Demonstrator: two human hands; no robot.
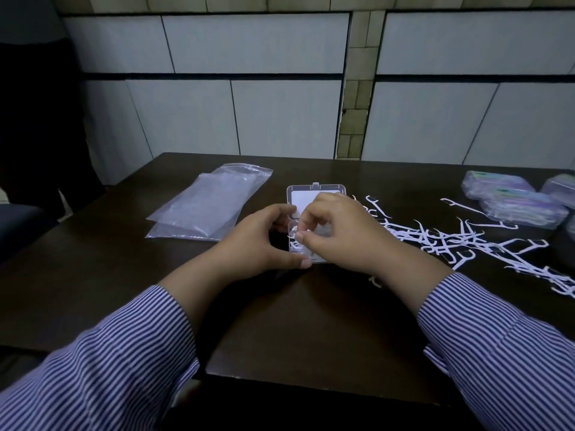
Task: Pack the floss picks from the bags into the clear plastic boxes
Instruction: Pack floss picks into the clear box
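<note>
The open clear box [306,213] lies lengthwise away from the person; the left hand [264,241] grips its left side, and the curled right hand [336,234] pinches floss picks [297,239] above it.

No lettering is legible – the packed boxes [510,199] carry green labels (too blurred to read)

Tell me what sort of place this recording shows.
Probably a small hand-packing workstation, not a home kitchen or lab: a dark table against a panelled wall, loose floss picks spread out, flat bags, and filled boxes stacked at the right.
</note>
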